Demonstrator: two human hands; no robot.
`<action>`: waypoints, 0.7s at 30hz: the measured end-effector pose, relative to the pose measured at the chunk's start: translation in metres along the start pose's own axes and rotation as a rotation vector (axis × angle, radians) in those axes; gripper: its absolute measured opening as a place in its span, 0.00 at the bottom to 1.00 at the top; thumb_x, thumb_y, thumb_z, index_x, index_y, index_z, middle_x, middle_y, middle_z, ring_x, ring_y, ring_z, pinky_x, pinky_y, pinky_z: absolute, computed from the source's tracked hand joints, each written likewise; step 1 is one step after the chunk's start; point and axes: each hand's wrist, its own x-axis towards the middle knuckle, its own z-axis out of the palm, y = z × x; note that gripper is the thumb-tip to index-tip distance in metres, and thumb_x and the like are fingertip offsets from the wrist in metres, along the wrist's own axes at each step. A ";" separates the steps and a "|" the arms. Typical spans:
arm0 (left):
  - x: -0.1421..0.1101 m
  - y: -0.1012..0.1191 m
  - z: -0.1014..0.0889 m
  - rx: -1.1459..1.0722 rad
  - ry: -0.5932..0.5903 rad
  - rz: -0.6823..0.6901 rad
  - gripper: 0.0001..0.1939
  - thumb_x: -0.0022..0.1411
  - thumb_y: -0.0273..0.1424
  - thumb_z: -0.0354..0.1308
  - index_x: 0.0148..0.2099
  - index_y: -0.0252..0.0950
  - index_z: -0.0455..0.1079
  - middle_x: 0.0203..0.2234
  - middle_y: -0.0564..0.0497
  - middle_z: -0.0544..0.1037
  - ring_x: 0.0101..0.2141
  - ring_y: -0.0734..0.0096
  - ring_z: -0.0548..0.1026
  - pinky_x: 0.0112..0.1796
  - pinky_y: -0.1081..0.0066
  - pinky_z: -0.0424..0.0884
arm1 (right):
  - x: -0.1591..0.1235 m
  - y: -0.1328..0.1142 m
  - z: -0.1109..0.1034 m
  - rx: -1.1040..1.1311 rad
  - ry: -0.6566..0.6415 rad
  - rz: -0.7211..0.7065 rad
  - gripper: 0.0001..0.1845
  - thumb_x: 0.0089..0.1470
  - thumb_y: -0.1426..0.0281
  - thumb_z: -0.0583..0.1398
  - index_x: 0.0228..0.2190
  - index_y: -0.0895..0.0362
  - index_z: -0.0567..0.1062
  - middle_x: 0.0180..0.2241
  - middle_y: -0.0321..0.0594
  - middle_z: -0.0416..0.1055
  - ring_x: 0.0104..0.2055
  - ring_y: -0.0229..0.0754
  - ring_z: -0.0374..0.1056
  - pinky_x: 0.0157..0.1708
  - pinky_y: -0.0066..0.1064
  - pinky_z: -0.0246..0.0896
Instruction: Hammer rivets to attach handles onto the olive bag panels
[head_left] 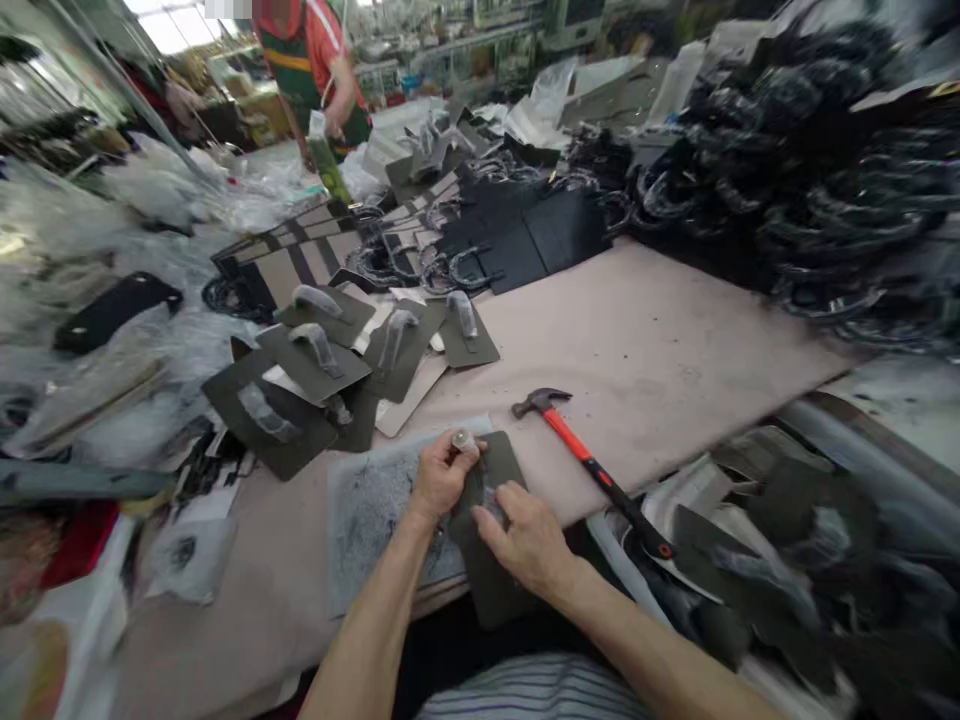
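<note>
A dark olive panel with rounded corners lies over the table's front edge, partly on a grey, scuffed board. Pinched in my left hand is a round end wrapped in clear plastic near the panel's upper part; it looks like part of the panel's handle. My right hand is closed over the middle of the panel, its thumb and fingers on the plastic-wrapped handle. The fingertips hide part of it. A claw hammer with a red and black grip lies to the right, touched by neither hand.
Several olive panels with wrapped handles lie at the left. Behind them are black panels and a heap of black handles. A bin of similar pieces stands at the right. A person stands across the table.
</note>
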 end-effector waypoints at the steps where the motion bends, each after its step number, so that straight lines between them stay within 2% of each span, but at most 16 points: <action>1: -0.001 0.001 0.000 -0.007 0.003 0.001 0.06 0.61 0.31 0.61 0.41 0.34 0.73 0.36 0.47 0.82 0.38 0.65 0.79 0.42 0.69 0.72 | 0.000 0.000 -0.001 0.001 -0.001 0.000 0.11 0.59 0.65 0.57 0.27 0.56 0.67 0.27 0.37 0.66 0.29 0.40 0.63 0.30 0.32 0.48; 9: -0.003 0.002 0.002 0.008 0.010 0.026 0.06 0.60 0.30 0.60 0.41 0.35 0.73 0.35 0.47 0.82 0.38 0.65 0.79 0.43 0.69 0.72 | -0.001 -0.007 -0.008 0.031 -0.074 0.058 0.11 0.60 0.63 0.57 0.29 0.56 0.68 0.29 0.38 0.68 0.30 0.40 0.64 0.31 0.31 0.51; 13: -0.002 0.004 0.003 0.073 -0.015 0.036 0.06 0.60 0.29 0.59 0.40 0.35 0.73 0.34 0.49 0.82 0.36 0.66 0.79 0.41 0.70 0.72 | 0.006 -0.004 -0.028 0.174 -0.116 0.060 0.12 0.61 0.61 0.56 0.39 0.57 0.71 0.35 0.40 0.71 0.36 0.42 0.68 0.37 0.31 0.58; 15: -0.001 0.007 0.004 0.103 -0.046 0.045 0.05 0.61 0.29 0.58 0.39 0.35 0.72 0.32 0.49 0.81 0.35 0.67 0.78 0.39 0.71 0.72 | 0.015 0.011 -0.045 0.130 -0.048 0.070 0.15 0.63 0.60 0.54 0.45 0.56 0.70 0.40 0.42 0.71 0.41 0.43 0.68 0.41 0.32 0.60; 18: -0.003 0.009 0.005 0.149 -0.057 0.087 0.05 0.62 0.29 0.57 0.38 0.35 0.72 0.31 0.50 0.80 0.34 0.67 0.78 0.38 0.72 0.71 | 0.027 0.049 -0.071 -0.213 0.065 0.195 0.20 0.59 0.60 0.58 0.48 0.60 0.69 0.46 0.52 0.68 0.48 0.52 0.65 0.45 0.39 0.59; 20: -0.006 0.009 0.006 0.171 -0.039 0.118 0.05 0.62 0.29 0.56 0.38 0.35 0.73 0.31 0.50 0.80 0.35 0.68 0.77 0.39 0.71 0.71 | 0.030 0.075 -0.083 -0.398 -0.025 0.305 0.18 0.56 0.62 0.61 0.44 0.61 0.70 0.44 0.56 0.67 0.48 0.55 0.64 0.45 0.42 0.59; 21: -0.007 0.008 0.007 0.179 -0.030 0.131 0.05 0.62 0.29 0.56 0.39 0.35 0.73 0.32 0.50 0.80 0.35 0.68 0.77 0.40 0.71 0.71 | 0.030 0.086 -0.087 -0.420 -0.092 0.351 0.15 0.55 0.64 0.61 0.41 0.61 0.70 0.42 0.54 0.68 0.45 0.54 0.65 0.43 0.41 0.59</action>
